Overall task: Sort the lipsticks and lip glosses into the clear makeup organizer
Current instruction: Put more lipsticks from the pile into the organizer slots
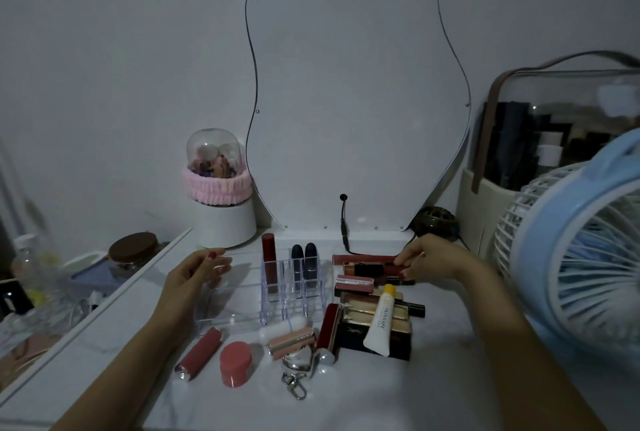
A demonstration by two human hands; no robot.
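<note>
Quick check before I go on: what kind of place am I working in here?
Probably a home vanity or dressing table: a wavy-edged mirror against the wall, a clear makeup organizer holding lipsticks, and a small blue desk fan.

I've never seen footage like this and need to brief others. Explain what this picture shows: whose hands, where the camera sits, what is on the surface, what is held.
There is no machine here. One camera sits on a person's head and looks forward and down, so both arms reach in from the bottom of the picture.

The left hand rests on the clear makeup organizer with relaxed fingers, steadying it. Three tubes already stand in its slots: a dark red lip gloss and two dark lipsticks.

The right hand pinches a dark red tube at the far end of a pile of lipsticks.

Loose in front lie a pink lipstick, a small pink jar, a white tube with a yellow cap and a heart keychain. A blue fan stands on the right.
</note>
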